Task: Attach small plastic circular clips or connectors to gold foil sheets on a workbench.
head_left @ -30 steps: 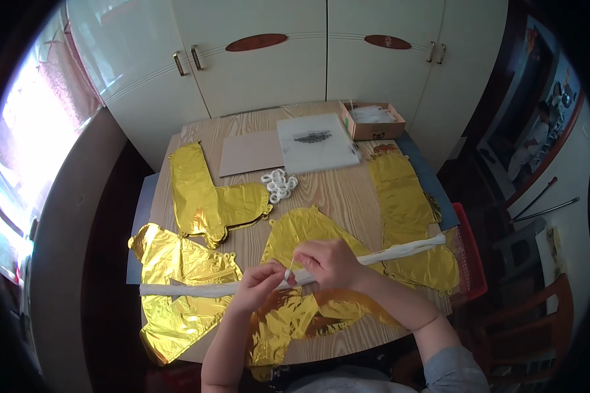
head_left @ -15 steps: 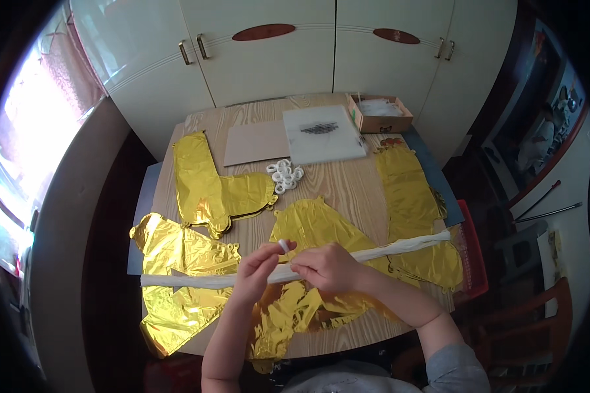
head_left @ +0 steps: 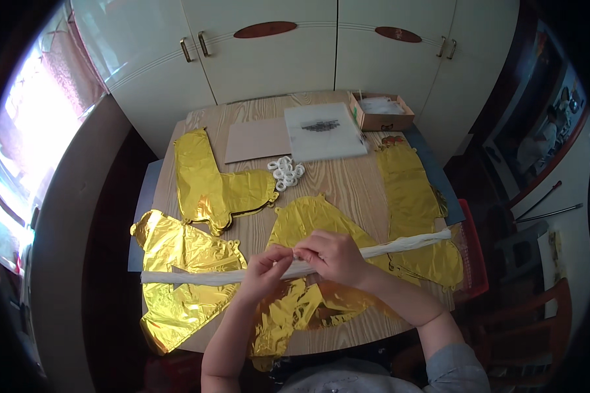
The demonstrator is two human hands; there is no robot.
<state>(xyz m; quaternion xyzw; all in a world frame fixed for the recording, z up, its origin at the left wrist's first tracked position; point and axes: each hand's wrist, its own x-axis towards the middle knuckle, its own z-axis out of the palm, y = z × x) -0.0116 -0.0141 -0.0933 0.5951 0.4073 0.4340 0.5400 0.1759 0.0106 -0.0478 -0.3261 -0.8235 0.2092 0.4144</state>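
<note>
Fingertip to fingertip, my left hand [head_left: 263, 271] and my right hand [head_left: 335, 258] meet above a long white bundle of strands [head_left: 203, 278], both closed in a pinch. A bit of a small white ring [head_left: 295, 253] shows between them, mostly hidden by the fingers. The bundle runs crosswise beneath my hands, over a flat gold foil balloon [head_left: 318, 219] in the middle, another foil balloon [head_left: 187, 252] at left and a stack of foil balloons [head_left: 410, 190] at right. Beyond my hands lies a pile of white rings [head_left: 286, 173].
More gold foil balloons [head_left: 200, 177] are stacked at the far left of the wooden table [head_left: 347, 180]. At the back are a brown board [head_left: 257, 141], a translucent white plastic bag [head_left: 328, 145] and an open cardboard box [head_left: 385, 121]. A red basket [head_left: 475, 252] stands off the right edge.
My left fingers, which held up a white ring apart from my right hand, have come together with my right fingertips. The ring is now mostly covered.
</note>
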